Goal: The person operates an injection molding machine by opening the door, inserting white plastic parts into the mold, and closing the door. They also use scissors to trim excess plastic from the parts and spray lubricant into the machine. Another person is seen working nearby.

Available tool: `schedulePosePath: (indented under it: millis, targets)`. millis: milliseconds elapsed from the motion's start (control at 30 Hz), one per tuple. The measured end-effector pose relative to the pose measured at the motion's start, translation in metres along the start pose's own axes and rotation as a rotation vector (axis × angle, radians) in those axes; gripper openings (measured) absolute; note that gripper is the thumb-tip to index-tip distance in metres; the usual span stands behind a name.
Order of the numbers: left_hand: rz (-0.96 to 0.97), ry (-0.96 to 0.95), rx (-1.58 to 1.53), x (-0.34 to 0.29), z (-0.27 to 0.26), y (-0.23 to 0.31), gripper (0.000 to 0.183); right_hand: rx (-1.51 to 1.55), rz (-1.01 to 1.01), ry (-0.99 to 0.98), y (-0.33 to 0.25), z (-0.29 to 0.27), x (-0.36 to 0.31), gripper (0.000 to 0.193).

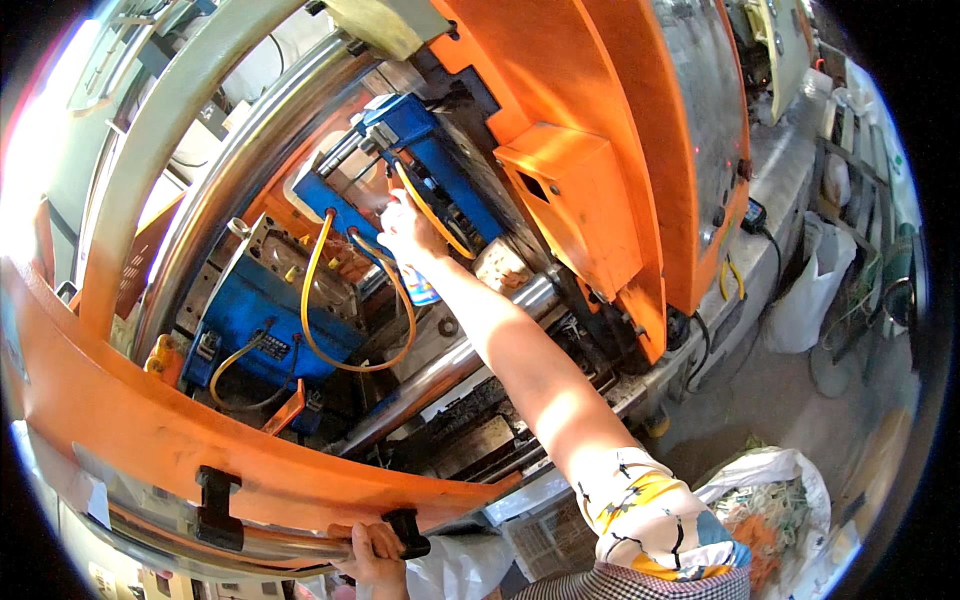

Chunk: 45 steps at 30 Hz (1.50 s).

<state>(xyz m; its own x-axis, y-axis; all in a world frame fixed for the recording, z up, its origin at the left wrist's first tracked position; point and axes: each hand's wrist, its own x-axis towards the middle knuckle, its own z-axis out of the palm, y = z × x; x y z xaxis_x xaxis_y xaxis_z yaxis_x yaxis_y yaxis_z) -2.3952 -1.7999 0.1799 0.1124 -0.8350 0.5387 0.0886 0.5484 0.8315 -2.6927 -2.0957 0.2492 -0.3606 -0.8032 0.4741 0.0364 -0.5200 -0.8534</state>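
Note:
My right hand [408,232] reaches into an orange injection moulding machine and is closed around a spray can [421,289] with a blue lower part. Its fingers are at the can's top, near a red tip, and a faint haze hangs by it. Just beyond stands a blue mould half [455,178] with a yellow hose [432,212] along it. The facing blue mould half [250,310] is to the left, apart from the can. At the lower edge, my left hand [376,556] is wrapped round the handle [320,550] of the orange door [300,455].
Steel tie bars [420,395] cross the machine in front of and behind the mould. A looped yellow hose [312,320] hangs between the mould halves. To the right is an orange guard [570,200]. A white sack [800,480] of scraps stands on the floor.

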Motion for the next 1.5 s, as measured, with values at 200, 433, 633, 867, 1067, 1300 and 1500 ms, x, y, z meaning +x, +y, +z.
schedulePosePath:
  millis: [200,433,633,867,1067,1300,1500]
  targets:
    - [0.022,-0.072,0.017,0.003,0.009,0.002,0.017,0.035,-0.251,0.200,0.069,0.006,0.031,0.064]
    - [-0.016,-0.034,0.004,0.002,0.006,-0.002,0.016,-0.182,0.008,0.059,0.106,-0.011,0.040,0.073]
    - [0.013,0.029,0.045,-0.005,-0.006,0.007,0.012,-0.564,0.077,0.144,0.047,0.011,-0.009,0.071]
    - [0.023,-0.061,-0.030,0.000,-0.004,0.004,0.011,-0.290,-0.153,0.168,-0.027,0.013,0.000,0.070]
    - [-0.068,0.005,-0.094,0.003,0.003,-0.008,0.013,-0.367,-0.180,0.125,0.017,-0.015,-0.006,0.074]
    - [-0.087,-0.008,-0.068,0.001,0.002,0.002,0.017,-1.287,-0.366,0.137,0.002,0.008,-0.045,0.072]
    - [-0.033,-0.063,-0.075,0.004,-0.013,-0.007,0.010,-1.737,-0.536,0.177,-0.019,0.027,-0.025,0.056]
